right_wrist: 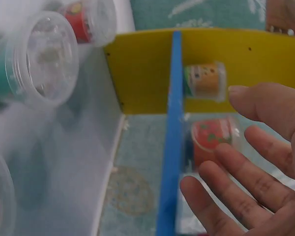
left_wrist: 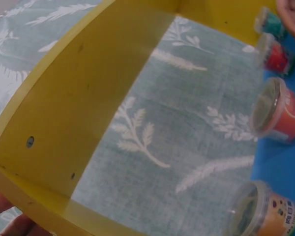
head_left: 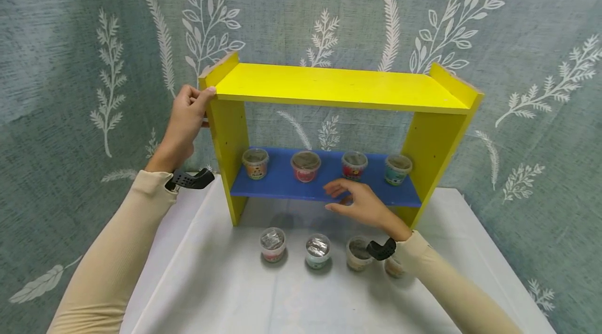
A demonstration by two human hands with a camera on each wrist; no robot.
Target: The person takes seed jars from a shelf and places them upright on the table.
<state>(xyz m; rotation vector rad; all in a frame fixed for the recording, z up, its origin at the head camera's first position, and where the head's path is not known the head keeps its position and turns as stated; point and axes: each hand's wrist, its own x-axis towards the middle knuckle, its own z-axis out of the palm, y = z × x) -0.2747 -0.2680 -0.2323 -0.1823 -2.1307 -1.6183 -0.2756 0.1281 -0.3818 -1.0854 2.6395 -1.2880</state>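
My left hand [head_left: 185,114] grips the upper left corner of a yellow shelf unit [head_left: 338,83], thumb at the front edge and fingers behind the side panel. In front of the blue shelf board [head_left: 282,187], my right hand [head_left: 359,203] reaches in with spread, slightly bent fingers and holds nothing. Lidded plastic cups line that board: an orange cup [head_left: 256,164], a pink-red cup [head_left: 305,167], a red cup [head_left: 354,165] and a teal cup [head_left: 397,169]. In the right wrist view, my fingers overlap the red-labelled cup [right_wrist: 211,137].
On the white table [head_left: 226,281] before the unit stand more lidded cups: a pink cup [head_left: 273,245], a pale teal cup [head_left: 317,251], a beige cup [head_left: 358,254] and one cup [head_left: 394,268] partly behind my right wrist. A leaf-patterned curtain [head_left: 291,15] hangs behind.
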